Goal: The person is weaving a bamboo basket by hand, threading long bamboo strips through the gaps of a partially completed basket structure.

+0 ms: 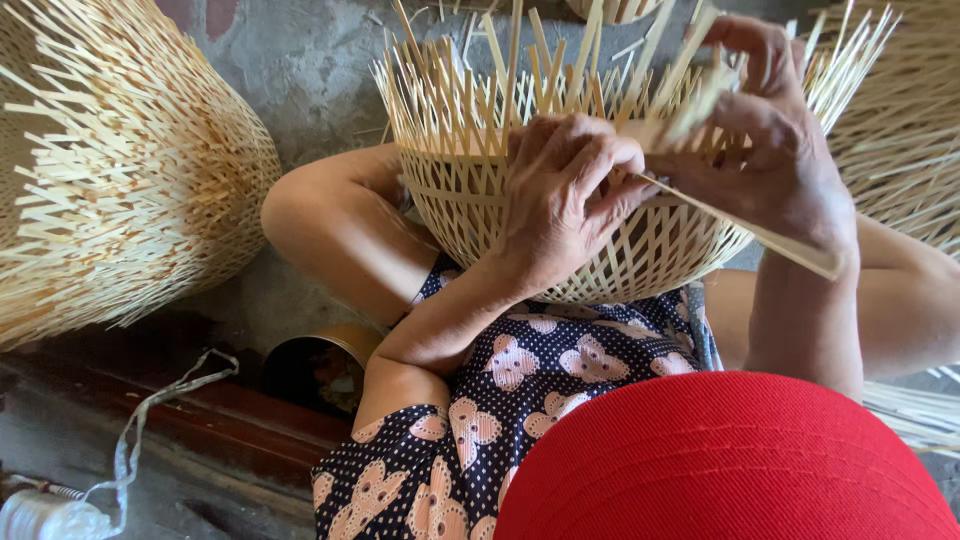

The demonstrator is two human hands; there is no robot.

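Rough grey concrete floor (300, 70) lies behind a half-woven bamboo basket (560, 215) resting in a person's lap, between both hands.

Left hand (565, 195) presses flat against the basket's woven side, fingers curled closed over the lattice and a long bamboo strip (745, 228) that runs out to the right across the other wrist. Right hand (775, 130) sits at the rim, fingertips pinched shut on the upright loose slat ends (700, 95). A finished woven basket (120, 170) lies on its side at far left, another woven piece (905, 130) at far right. A round tin (320, 365) stands by the knee, a spool of white cord (45, 515) at lower left, and a red cap brim (720, 460) fills the foreground.
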